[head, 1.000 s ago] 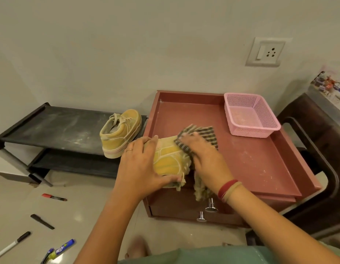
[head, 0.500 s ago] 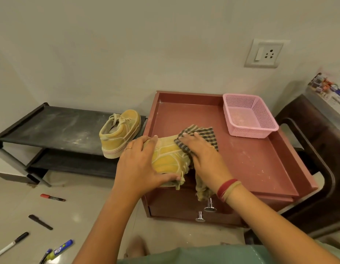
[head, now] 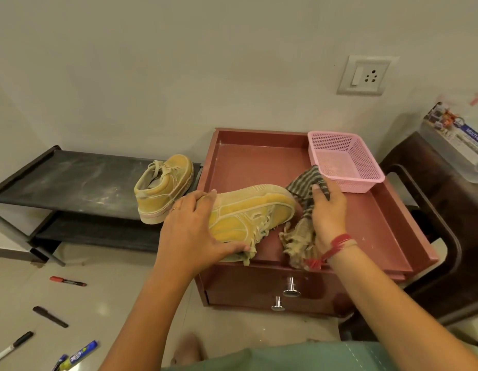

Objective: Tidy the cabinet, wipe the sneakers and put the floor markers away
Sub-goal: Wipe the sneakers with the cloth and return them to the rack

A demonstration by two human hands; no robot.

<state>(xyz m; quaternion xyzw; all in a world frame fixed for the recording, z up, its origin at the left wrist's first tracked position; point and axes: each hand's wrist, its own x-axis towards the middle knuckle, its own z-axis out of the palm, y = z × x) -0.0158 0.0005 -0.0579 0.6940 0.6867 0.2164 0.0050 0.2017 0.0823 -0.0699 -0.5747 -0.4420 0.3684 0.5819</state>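
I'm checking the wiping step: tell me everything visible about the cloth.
The checked cloth is crumpled fabric, dark-and-pale striped above, paler and frayed below. The right hand grips its middle. It lies on the red-brown cabinet top, its lower end at the front edge, beside the toe of the held yellow sneaker and near the pink basket.

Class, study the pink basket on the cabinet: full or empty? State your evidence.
Empty: the pink basket shows its bare mesh floor all across, nothing lying inside.
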